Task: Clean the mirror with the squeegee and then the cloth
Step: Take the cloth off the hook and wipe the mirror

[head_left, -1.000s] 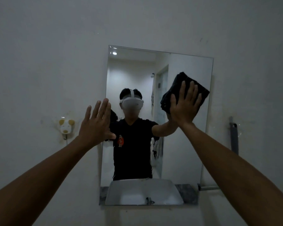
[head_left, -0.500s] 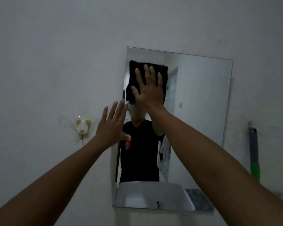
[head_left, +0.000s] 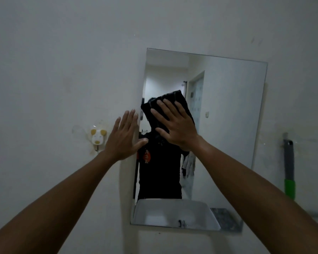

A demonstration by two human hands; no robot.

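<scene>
My only view sits on the head, facing the wall (head_left: 62, 70) close up, tilted slightly upward. Both forearms reach in from below toward the mirror (head_left: 228, 125).

mirror (head_left: 228, 125) glass right of the cloth (head_left: 165, 105) bare, a wide open run out to the right edge. upper glass above the cloth also bare. lower glass free down to the bottom edge. left side crowded: left hand (head_left: 123, 138) flat on the wall (head_left: 62, 70), thumb over the mirror's left edge; right hand (head_left: 176, 129) spread on the cloth just beside it, narrow gap between. animal-shaped hook (head_left: 97, 137) on the wall just left of the left hand. squeegee (head_left: 289, 165) on the wall well right of the mirror
</scene>
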